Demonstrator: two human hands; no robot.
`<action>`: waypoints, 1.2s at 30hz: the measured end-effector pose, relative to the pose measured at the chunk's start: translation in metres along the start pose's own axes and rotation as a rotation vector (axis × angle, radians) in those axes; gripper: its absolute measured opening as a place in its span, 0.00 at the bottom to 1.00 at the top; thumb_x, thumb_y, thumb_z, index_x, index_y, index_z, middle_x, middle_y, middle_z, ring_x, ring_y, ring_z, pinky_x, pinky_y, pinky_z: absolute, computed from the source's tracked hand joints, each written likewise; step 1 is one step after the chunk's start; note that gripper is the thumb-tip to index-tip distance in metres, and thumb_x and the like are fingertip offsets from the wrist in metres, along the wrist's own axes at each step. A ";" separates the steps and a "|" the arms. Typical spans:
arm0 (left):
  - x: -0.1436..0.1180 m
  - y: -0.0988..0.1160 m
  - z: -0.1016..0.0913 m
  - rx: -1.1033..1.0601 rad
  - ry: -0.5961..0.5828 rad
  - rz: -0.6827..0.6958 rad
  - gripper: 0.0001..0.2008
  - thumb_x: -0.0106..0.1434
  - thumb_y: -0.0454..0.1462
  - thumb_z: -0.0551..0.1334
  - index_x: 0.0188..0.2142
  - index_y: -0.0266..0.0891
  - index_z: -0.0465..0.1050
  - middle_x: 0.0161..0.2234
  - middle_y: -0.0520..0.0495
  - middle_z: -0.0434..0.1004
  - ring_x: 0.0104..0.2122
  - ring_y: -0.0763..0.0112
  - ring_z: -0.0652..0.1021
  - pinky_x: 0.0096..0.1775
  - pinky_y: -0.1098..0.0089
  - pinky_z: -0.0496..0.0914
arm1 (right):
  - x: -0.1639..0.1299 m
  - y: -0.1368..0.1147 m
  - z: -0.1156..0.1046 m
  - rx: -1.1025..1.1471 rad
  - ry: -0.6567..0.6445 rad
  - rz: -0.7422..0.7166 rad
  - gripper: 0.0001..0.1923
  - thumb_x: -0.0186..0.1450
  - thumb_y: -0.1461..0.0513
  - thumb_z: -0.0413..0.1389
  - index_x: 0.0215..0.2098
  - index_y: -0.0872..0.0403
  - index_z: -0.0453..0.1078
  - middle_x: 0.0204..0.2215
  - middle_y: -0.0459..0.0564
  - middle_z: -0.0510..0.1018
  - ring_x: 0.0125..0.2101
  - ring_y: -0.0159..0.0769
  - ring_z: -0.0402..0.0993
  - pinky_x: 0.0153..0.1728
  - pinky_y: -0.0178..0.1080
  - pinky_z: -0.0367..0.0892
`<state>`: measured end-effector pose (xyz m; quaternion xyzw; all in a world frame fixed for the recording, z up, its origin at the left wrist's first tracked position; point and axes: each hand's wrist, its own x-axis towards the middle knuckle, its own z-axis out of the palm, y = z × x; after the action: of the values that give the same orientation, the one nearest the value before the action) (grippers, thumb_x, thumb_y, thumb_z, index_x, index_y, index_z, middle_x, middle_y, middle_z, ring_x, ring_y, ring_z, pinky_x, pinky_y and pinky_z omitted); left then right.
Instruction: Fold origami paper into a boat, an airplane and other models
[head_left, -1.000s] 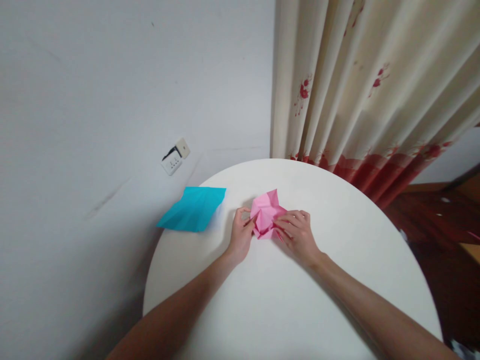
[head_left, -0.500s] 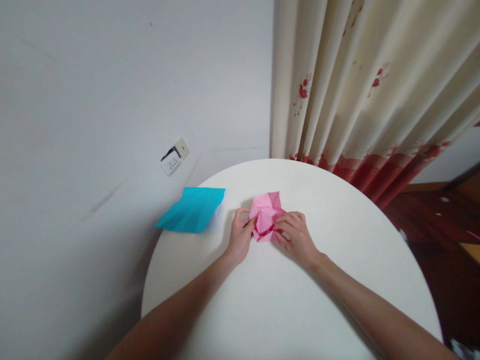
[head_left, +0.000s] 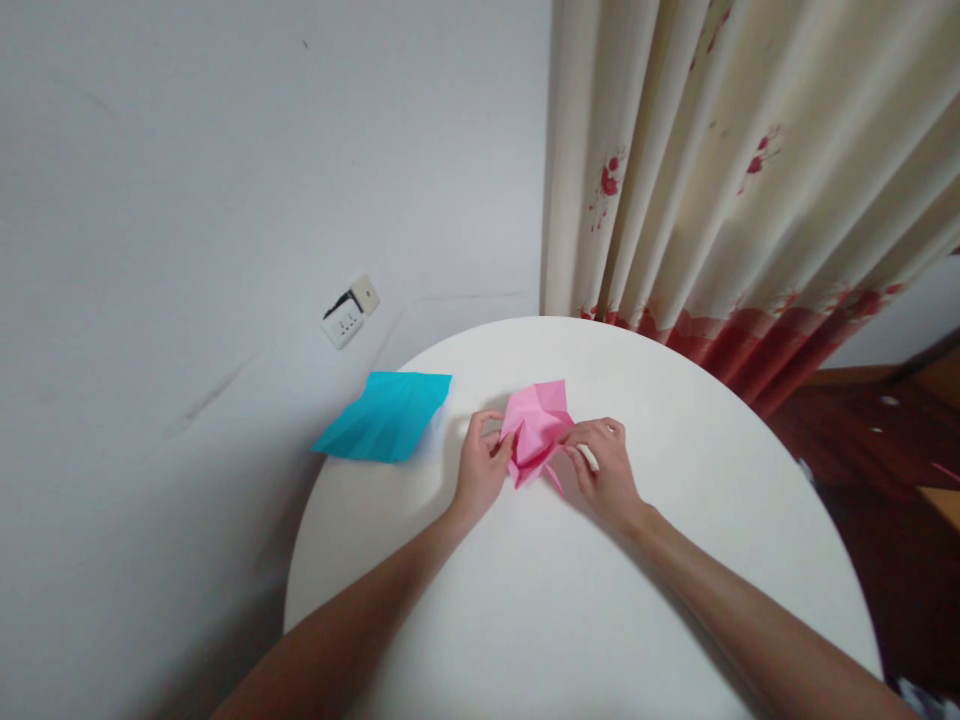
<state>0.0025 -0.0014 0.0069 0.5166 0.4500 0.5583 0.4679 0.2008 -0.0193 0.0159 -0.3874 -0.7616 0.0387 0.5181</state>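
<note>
At the far side of the round white table, we pinch a crumpled, partly folded pink paper sheet from both sides: our left hand is closed on its left edge, our right hand on its right corner. A creased turquoise paper sheet overhangs the table's far left edge. We judge that uneven pulling could tear the thin pink folds or undo them, and a stray elbow could knock the turquoise sheet off.

Place: a home room
Signs: floral curtain (floor-length), round white table, wall socket
</note>
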 end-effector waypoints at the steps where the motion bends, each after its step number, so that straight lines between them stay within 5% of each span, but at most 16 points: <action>1: 0.000 0.000 0.000 0.017 0.002 0.009 0.19 0.62 0.43 0.67 0.47 0.44 0.62 0.22 0.58 0.74 0.18 0.76 0.71 0.21 0.80 0.59 | 0.000 0.000 0.000 0.017 0.043 -0.004 0.08 0.71 0.68 0.51 0.39 0.49 0.68 0.35 0.47 0.80 0.38 0.39 0.75 0.48 0.49 0.59; 6: 0.007 0.002 -0.006 0.038 0.039 0.021 0.15 0.62 0.39 0.65 0.46 0.44 0.63 0.25 0.57 0.74 0.22 0.74 0.74 0.24 0.78 0.62 | 0.000 0.004 -0.003 0.105 0.148 -0.040 0.09 0.70 0.69 0.51 0.42 0.48 0.67 0.35 0.47 0.81 0.37 0.40 0.76 0.48 0.50 0.61; 10: 0.021 0.006 -0.021 0.194 0.105 0.083 0.03 0.59 0.37 0.64 0.33 0.40 0.72 0.25 0.54 0.73 0.26 0.72 0.73 0.29 0.75 0.65 | 0.001 0.007 -0.007 0.164 0.147 -0.129 0.10 0.70 0.70 0.49 0.42 0.48 0.65 0.34 0.47 0.82 0.36 0.40 0.78 0.49 0.52 0.61; 16: 0.028 0.008 -0.026 0.177 0.058 0.048 0.12 0.61 0.44 0.64 0.39 0.39 0.77 0.40 0.45 0.80 0.42 0.63 0.77 0.45 0.67 0.69 | 0.002 0.013 -0.008 0.285 0.064 -0.167 0.11 0.70 0.70 0.49 0.44 0.48 0.65 0.38 0.52 0.81 0.41 0.43 0.77 0.46 0.52 0.67; 20: 0.019 0.007 -0.018 0.179 -0.014 -0.040 0.28 0.47 0.40 0.75 0.46 0.39 0.70 0.43 0.47 0.76 0.41 0.64 0.77 0.43 0.68 0.70 | 0.002 0.014 -0.008 0.321 0.017 -0.128 0.10 0.71 0.69 0.48 0.44 0.47 0.65 0.41 0.53 0.79 0.44 0.44 0.75 0.45 0.50 0.70; 23: 0.015 0.009 -0.016 0.185 -0.048 -0.077 0.31 0.43 0.37 0.76 0.46 0.40 0.67 0.41 0.49 0.75 0.39 0.66 0.76 0.41 0.69 0.70 | 0.003 0.014 -0.009 0.271 0.018 -0.111 0.11 0.71 0.69 0.49 0.44 0.47 0.66 0.41 0.53 0.79 0.46 0.44 0.74 0.46 0.51 0.70; 36: 0.019 0.010 -0.022 0.312 -0.043 -0.075 0.09 0.54 0.40 0.68 0.29 0.39 0.72 0.27 0.54 0.70 0.28 0.72 0.69 0.33 0.72 0.63 | 0.005 0.028 -0.014 0.172 0.107 -0.061 0.09 0.71 0.68 0.52 0.44 0.48 0.67 0.42 0.53 0.78 0.43 0.43 0.74 0.43 0.49 0.70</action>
<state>-0.0201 0.0151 0.0179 0.5778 0.5401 0.4526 0.4118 0.2266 -0.0012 0.0132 -0.3199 -0.7381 0.0675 0.5902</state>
